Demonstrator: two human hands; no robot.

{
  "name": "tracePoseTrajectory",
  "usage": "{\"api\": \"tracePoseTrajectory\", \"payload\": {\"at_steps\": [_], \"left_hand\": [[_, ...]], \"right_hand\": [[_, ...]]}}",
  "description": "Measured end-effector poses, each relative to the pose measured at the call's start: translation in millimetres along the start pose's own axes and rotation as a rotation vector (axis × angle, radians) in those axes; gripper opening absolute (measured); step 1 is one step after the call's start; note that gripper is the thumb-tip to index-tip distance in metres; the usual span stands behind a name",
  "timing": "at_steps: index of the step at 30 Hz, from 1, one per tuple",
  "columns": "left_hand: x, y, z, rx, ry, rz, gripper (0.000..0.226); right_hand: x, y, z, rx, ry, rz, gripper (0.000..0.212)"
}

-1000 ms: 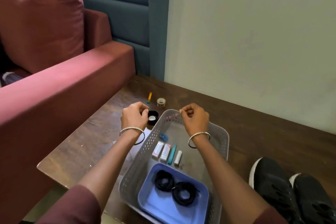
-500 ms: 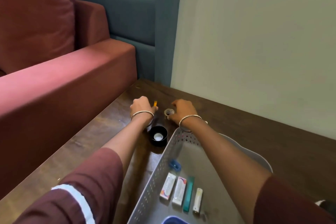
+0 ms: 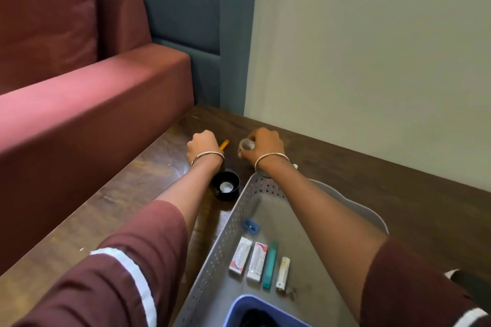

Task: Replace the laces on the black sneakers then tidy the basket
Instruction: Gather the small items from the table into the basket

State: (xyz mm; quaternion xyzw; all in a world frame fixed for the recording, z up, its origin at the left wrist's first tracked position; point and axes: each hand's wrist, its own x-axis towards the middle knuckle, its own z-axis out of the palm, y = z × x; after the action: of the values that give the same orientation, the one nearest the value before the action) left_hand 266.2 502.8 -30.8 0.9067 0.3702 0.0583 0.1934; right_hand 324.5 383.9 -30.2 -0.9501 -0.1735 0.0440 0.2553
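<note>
**Both hands out past the basket, gathering strays**

We lean forward with both arms stretched beyond the far end of the grey basket [image 3: 239, 210]. It sits on the wooden table [image 3: 372, 194], right under our right forearm. Our left hand [image 3: 204, 145] is closed over a small orange stick [image 3: 225, 143]. The fingers curl down around its near end and only the far tip shows past the knuckles, so we cannot tell how the fingertips sit. Our right hand [image 3: 265, 145] pinches a tape roll [image 3: 245, 145], fingers arched over its top and thumb low on its side. A black cap [image 3: 225, 186] with a pale centre stands just beside the basket's far corner, between our forearms, with neither hand on it.

Inside the basket a blue sharpener [image 3: 251, 225] lies alone. Nearer to us, two small boxes [image 3: 240, 257], a teal stick [image 3: 269, 264] and a pale tube [image 3: 283, 269] lie side by side in a neat row. A blue tray [image 3: 239, 305] at the near end holds the dark coiled laces [image 3: 256, 317].

That order suggests we are in the tidying part of the job. We judge that each hand takes one loose thing so both can go into the basket together. The dark shape with a pale rim at the right edge is probably one sneaker [image 3: 471, 284], well apart from our hands.
</note>
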Motion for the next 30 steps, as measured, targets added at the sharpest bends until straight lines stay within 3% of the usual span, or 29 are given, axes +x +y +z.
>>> {"api": "tracePoseTrajectory", "payload": {"at_steps": [3, 7, 14, 30], "left_hand": [[-14, -1, -13, -0.146, 0.006, -0.051, 0.041], [-48, -1, -34, -0.36, 0.046, -0.035, 0.015], [-127, 1, -61, -0.646, 0.021, -0.036, 0.013], [-226, 6, -3, -0.418, -0.312, -0.113, 0.021]], "right_hand": [[-22, 11, -18, 0.155, 0.137, -0.01, 0.048], [-66, 30, -39, 0.379, 0.269, 0.003, 0.047], [-146, 59, -61, 0.437, 0.274, 0.043, 0.043], [-219, 102, -51, 0.375, 0.106, 0.141, 0.039]]}}
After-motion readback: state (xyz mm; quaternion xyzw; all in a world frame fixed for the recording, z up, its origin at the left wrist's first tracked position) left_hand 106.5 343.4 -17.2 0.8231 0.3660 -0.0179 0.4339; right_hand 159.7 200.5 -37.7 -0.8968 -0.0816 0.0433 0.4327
